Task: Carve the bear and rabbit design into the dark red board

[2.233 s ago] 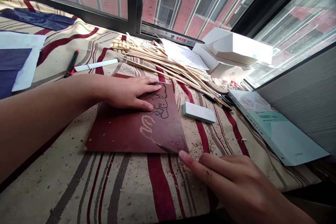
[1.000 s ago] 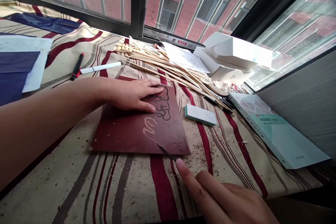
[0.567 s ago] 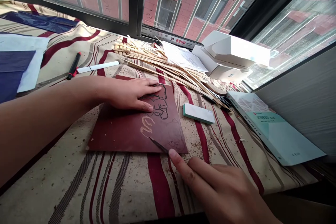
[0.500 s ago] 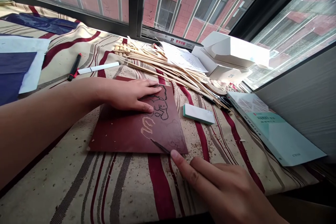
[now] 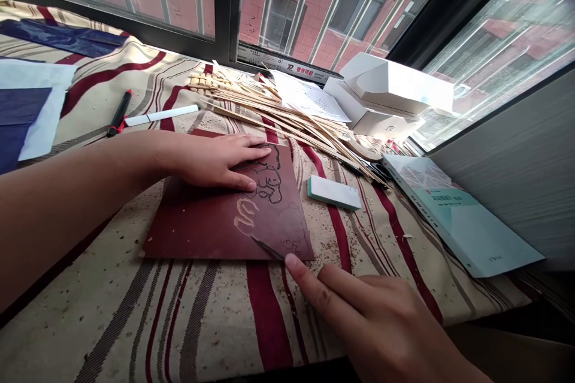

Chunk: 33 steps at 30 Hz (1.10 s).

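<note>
The right hand [image 5: 377, 311] is nearest, at the near-right corner of the board [image 5: 193, 221]. Its index finger is extended along the tool [image 5: 268, 248]; the fingers beside it bend inward. The thumb is hidden, so the full pinch cannot be determined.

The board lies flat on the striped cloth [image 5: 224, 323]. The blade lies over its near part, with the tip just beside the pale loops [image 5: 245, 218]; whether the tip touches the surface cannot be determined.

The left hand [image 5: 211, 158] bears palm-down on the far part of the board. Its fingers are extended and slightly spread, with the thumb set apart, near the dark-outlined figure [image 5: 272, 182].

CAUTION: Excess force behind the index finger could make the tip skid off line and score the bare surface. A skid toward the far side could reach the left thumb. Because only the far part is held down, sideways force could pivot the board; the loose cloth and scattered debris [image 5: 330, 245] may reduce its grip.

Right of the board sits the block [image 5: 333, 192], with the book [image 5: 467, 215] beyond it. Sticks [image 5: 287, 119] lie behind the board, near the box [image 5: 395, 84] and below the window.
</note>
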Available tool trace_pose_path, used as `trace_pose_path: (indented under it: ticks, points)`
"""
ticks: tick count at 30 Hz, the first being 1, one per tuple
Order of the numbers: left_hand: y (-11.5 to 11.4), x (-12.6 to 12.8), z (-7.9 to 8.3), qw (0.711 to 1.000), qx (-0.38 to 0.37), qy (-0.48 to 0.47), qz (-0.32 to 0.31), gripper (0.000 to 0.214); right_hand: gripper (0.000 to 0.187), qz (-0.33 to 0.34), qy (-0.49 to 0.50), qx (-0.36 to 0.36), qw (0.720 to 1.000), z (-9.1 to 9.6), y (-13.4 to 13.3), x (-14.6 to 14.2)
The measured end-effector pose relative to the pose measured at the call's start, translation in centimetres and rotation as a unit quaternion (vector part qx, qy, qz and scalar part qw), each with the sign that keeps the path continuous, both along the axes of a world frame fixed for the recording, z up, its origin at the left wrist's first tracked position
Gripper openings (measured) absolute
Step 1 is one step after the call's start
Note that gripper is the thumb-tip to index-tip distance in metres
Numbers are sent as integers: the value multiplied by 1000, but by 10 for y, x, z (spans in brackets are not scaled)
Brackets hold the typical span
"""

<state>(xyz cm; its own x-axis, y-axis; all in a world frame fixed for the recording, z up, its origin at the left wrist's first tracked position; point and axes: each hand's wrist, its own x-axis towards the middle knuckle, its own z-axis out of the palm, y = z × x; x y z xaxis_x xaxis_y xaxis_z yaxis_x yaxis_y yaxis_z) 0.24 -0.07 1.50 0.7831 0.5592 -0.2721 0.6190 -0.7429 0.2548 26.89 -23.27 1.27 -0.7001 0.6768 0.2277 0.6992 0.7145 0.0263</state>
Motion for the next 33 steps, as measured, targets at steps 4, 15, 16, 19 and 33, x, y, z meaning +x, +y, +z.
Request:
trace_pose_path:
  ticks: [4, 15, 16, 19, 33]
  points:
    - [1, -2, -1, 1000, -4, -2, -1, 100, 47, -12, -4, -20, 1000, 1, -5, 8]
    - [4, -5, -4, 1000, -7, -8, 9, 100, 53, -7, 49, -42, 998, -5, 4, 38]
    - [4, -6, -4, 1000, -5, -9, 6, 100, 54, -9, 55, -41, 998, -6, 3, 38]
    - [4, -6, -4, 1000, 0, -11, -1, 99, 50, -9, 59, -31, 998, -7, 2, 34]
    - [0, -2, 1, 1000, -4, 7, 10, 100, 43, 26, -11, 3, 1000, 9, 7, 16]
